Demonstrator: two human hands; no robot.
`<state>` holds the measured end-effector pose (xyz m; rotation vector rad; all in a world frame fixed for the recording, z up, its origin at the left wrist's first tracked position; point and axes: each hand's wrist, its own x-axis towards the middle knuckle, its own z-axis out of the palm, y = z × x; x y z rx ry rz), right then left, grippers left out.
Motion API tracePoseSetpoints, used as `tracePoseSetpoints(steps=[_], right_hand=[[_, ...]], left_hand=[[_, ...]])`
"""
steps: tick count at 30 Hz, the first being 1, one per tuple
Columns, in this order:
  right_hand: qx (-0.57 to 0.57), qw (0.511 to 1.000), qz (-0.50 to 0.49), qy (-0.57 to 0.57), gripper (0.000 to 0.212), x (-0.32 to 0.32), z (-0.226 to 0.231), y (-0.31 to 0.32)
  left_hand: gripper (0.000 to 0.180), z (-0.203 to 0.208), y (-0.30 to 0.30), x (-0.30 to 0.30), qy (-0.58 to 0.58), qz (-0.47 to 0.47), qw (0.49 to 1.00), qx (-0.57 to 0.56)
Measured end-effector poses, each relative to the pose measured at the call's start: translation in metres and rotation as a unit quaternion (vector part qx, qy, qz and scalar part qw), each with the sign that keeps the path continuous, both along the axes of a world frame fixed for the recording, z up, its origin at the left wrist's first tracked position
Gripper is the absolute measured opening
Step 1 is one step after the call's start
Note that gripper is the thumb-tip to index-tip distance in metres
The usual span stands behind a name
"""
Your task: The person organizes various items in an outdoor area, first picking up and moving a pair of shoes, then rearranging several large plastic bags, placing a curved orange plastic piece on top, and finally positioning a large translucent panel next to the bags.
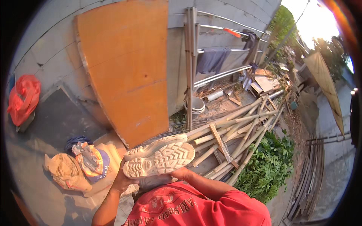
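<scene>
A pale, dusty shoe (158, 161) is held in front of my body, its chunky zigzag-treaded sole turned up toward me. Behind it a second shoe (155, 144) of the same pale colour lies alongside. My left hand (122, 179) grips the left end of the nearer shoe, thumb along its lower edge. At the right end, my right hand (181, 173) holds the lower side of that same shoe, and its fingers are mostly hidden behind it. Which fingers support the farther shoe I cannot tell.
Bamboo poles (241, 130) lie piled ahead to the right, beside leafy green branches (266, 165). An orange board (126, 67) leans on the wall. Paper sacks (68, 172) sit at left, near a red plastic bag (24, 98). Grey buckets (196, 106) stand by a metal rack (192, 56).
</scene>
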<state>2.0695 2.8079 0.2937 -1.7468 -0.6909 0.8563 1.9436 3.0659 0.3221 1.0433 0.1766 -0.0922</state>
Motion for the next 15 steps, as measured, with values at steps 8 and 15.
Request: tracePoseSetpoints(steps=[8,15], right_hand=[[0.032,0.979,0.082,-0.183,0.048,0.112,-0.096,0.169],[0.176,0.952,0.158,-0.194,0.047,0.146,-0.038,0.434]], left_hand=[[0.08,-0.038,0.158,-0.061,0.091,0.228,0.924,0.292],[0.048,-0.132,0.111,-0.228,0.447,0.364,0.753,0.317]])
